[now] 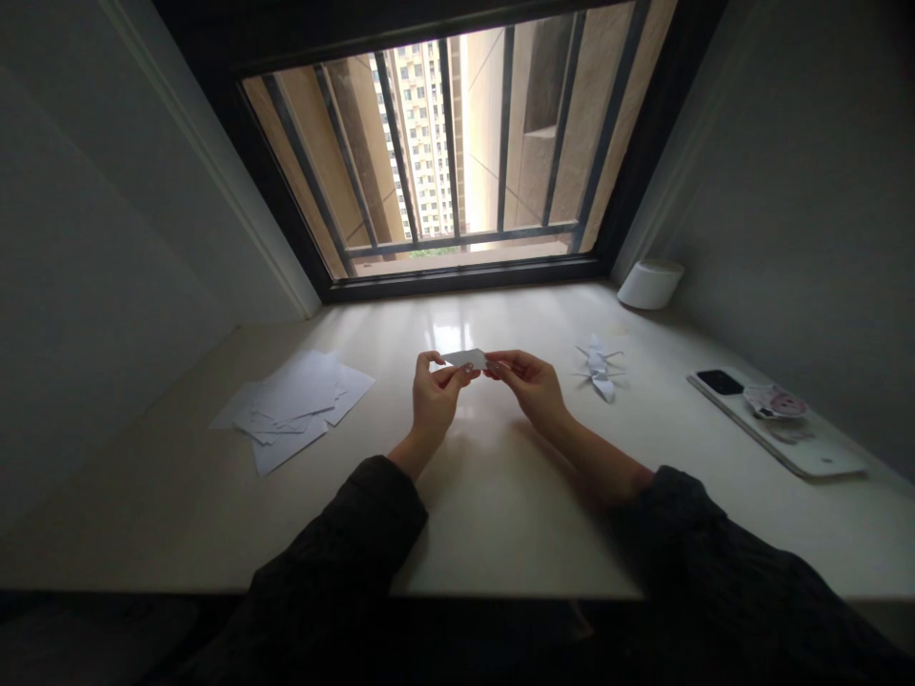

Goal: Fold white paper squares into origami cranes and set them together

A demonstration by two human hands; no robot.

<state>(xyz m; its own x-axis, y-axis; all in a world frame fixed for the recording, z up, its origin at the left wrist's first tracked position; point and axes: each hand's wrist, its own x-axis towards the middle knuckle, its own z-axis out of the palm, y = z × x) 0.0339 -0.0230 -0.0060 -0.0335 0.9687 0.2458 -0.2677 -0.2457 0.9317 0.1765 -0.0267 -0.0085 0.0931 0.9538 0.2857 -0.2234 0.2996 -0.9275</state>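
Note:
A small folded piece of white paper [466,358] is held above the pale sill top [500,495] between both hands. My left hand [436,393] pinches its left end with thumb and fingers closed. My right hand [527,383] pinches the right end, fingers curled. Both forearms wear dark sleeves and reach in from the near edge.
A loose pile of white paper sheets [296,405] lies to the left. A folded white paper crane [599,367] sits to the right, a white phone [776,419] with a round sticker grip further right. A white round object [650,283] stands by the barred window [457,152].

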